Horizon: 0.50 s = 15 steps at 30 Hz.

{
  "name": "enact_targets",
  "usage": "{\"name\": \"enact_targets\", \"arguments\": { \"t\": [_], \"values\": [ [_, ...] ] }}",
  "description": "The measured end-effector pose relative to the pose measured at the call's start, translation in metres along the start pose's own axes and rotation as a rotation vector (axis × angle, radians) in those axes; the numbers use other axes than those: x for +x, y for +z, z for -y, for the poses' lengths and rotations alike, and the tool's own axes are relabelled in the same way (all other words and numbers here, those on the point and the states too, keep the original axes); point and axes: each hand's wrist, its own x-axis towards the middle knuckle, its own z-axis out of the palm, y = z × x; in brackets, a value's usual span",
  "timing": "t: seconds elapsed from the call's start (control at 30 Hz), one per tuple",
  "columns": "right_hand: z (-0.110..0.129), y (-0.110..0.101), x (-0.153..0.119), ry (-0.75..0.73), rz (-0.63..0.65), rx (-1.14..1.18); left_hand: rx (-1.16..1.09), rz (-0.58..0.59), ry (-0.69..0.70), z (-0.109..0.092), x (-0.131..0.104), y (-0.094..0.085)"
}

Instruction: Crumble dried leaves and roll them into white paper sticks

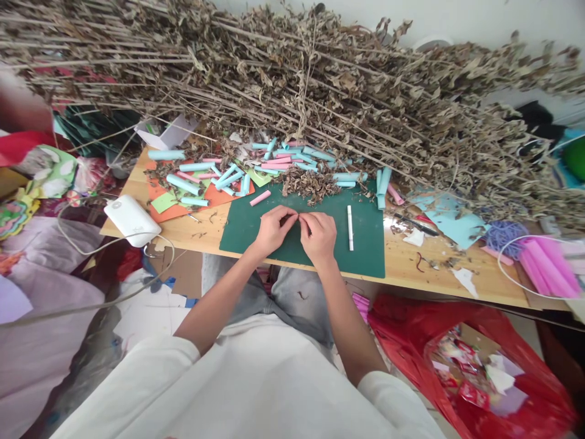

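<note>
The one view comes from the person's head, up above the grips. It looks forward and down at the left grip (275, 230) and the right grip (319, 235), close to the middle. It is near enough to show both arms up to the sleeves. Closer than the grips is the white shirt (274, 381). Around the grips is the table (434, 274), and past them are dry plants (329, 85) and some pale wall (516, 17).

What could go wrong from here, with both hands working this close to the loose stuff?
The right hand could bump the white stick beside it. The dried-leaf pile just beyond the fingertips might scatter. The white device sits at the table's edge, so a snagged cable might drag it off.
</note>
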Motion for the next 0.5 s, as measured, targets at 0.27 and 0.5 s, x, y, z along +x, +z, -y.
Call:
{"name": "enact_targets", "arguments": {
  "t": [0.27, 0.5],
  "values": [
    [0.0003, -0.0022, 0.0019, 0.052, -0.005, 0.029, -0.007, -0.018, -0.007, 0.0006, -0.0017, 0.0014],
    [-0.0062, 0.0005, 0.0004, 0.102, 0.008, 0.028, -0.036, -0.04, -0.01, 0.0058, -0.0007, 0.0025]
  ]
}}
